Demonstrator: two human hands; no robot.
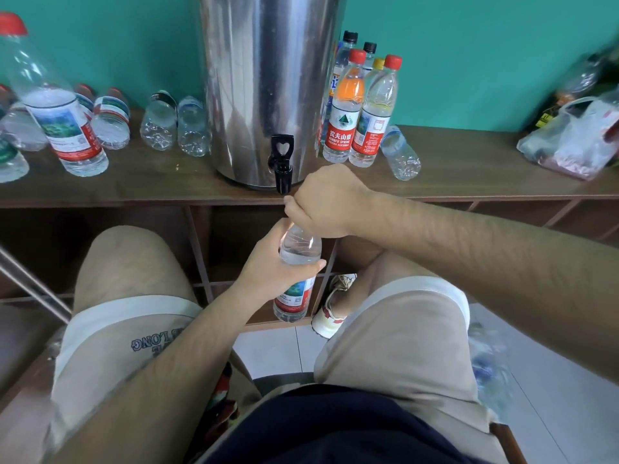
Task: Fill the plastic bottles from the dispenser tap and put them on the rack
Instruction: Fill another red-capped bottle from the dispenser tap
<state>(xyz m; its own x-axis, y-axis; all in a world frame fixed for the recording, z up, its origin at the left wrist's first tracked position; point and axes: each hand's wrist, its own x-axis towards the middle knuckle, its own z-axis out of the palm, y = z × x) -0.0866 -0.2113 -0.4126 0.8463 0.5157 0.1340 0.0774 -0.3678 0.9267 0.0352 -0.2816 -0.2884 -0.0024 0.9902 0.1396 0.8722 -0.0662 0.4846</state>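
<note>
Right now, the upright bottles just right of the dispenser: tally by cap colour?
Red caps: 2
Black caps: 2
Yellow caps: 1
Total upright bottles beside the dispenser: 5

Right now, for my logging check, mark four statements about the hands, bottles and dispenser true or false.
1. The left hand grips the held bottle. True.
2. The right hand rests on the tap. False: it closes over the bottle's top, below the tap.
3. Several lying bottles sit left of the dispenser. True.
4. The upright bottles right of the dispenser have blue caps. False: red, black and yellow.
</note>
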